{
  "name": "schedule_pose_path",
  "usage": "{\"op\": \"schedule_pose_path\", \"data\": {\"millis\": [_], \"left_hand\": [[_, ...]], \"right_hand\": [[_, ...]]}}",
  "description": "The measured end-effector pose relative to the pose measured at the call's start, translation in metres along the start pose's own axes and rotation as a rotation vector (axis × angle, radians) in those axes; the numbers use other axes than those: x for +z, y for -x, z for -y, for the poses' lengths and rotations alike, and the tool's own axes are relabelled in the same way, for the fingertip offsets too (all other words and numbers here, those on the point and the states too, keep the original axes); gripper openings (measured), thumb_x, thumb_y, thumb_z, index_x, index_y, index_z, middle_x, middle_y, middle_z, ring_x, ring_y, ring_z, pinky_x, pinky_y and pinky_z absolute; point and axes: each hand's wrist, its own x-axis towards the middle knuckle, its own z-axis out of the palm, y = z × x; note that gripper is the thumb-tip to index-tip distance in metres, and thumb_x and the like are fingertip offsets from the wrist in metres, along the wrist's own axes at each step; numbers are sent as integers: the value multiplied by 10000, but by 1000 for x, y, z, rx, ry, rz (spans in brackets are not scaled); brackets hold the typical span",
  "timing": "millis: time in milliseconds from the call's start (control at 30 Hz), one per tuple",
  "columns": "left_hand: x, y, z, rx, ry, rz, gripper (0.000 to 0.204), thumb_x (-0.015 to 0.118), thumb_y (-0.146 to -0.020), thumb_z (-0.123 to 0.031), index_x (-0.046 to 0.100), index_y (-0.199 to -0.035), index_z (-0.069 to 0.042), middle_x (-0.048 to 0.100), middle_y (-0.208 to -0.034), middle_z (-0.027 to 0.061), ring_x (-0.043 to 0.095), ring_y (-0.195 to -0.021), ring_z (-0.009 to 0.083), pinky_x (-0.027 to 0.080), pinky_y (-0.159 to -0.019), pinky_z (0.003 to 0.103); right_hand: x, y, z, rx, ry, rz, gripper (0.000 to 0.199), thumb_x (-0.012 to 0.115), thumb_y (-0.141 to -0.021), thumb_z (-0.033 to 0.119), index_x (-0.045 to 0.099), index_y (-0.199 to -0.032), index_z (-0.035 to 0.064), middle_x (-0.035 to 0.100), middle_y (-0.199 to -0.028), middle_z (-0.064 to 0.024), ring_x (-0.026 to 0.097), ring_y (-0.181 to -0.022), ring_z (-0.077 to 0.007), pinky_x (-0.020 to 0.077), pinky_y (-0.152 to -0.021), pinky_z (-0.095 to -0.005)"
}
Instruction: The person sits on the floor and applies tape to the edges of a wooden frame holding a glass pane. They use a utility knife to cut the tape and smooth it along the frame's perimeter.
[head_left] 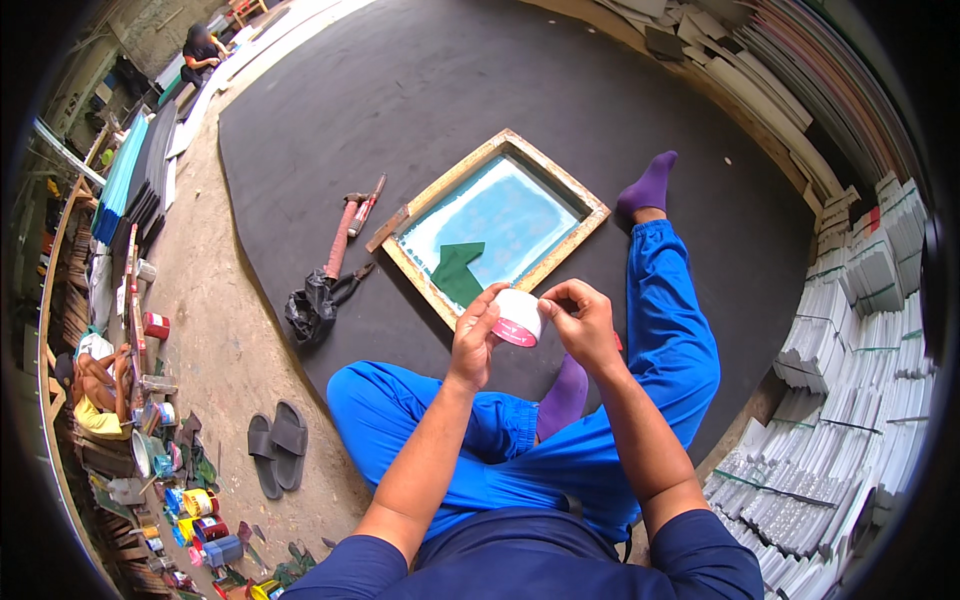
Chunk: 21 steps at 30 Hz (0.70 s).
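My left hand [474,342] grips a white roll of tape [519,310] with a pink and white label at its core. Close against the roll's right edge, the fingers of my right hand [583,325] are pinched together; whether a loose tape end is between them is too small to see. Just beyond lies a wooden-framed screen [560,181] with a pale blue and white mesh. A dark green cut piece [457,272] rests on its near left corner, partly behind my left hand.
Left of the frame lie a hammer with a wrapped handle [342,236], a red cutter knife [368,204], pliers [352,283] and a black plastic bag [311,313]. Sandals [278,448] and paint cans [200,502] are on the floor. Bundled white sheets [840,440] stand right. Two people sit farther left.
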Motion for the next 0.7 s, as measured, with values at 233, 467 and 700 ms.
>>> {"op": "schedule_pose_path", "data": {"millis": [233,467,700], "left_hand": [[3,2,1,-40,-21,-13,455,601,-1055,-273,558,-1435,-28,668,-1251,69,675,-1101,143,581,-935,311],[6,2,4,-67,0,-2,457,592,-1056,-266,547,-1440,-24,664,-1266,76,680,-1103,153,592,-924,320],[9,1,3,-75,41,-4,472,583,-1060,-290,518,-1447,-27,658,-1271,94,687,-1103,175,608,-915,356]], "right_hand": [[1,2,6,-94,135,-49,68,716,-873,-45,653,-856,-24,649,-787,-103,650,-717,-169,491,-637,-312],[0,3,6,-201,270,-50,104,656,-859,-64,567,-886,-18,582,-835,-183,596,-775,-377,475,-707,-423],[2,7,7,-161,168,-79,71,639,-923,-42,573,-908,-18,588,-852,-159,596,-766,-323,485,-709,-404]]}}
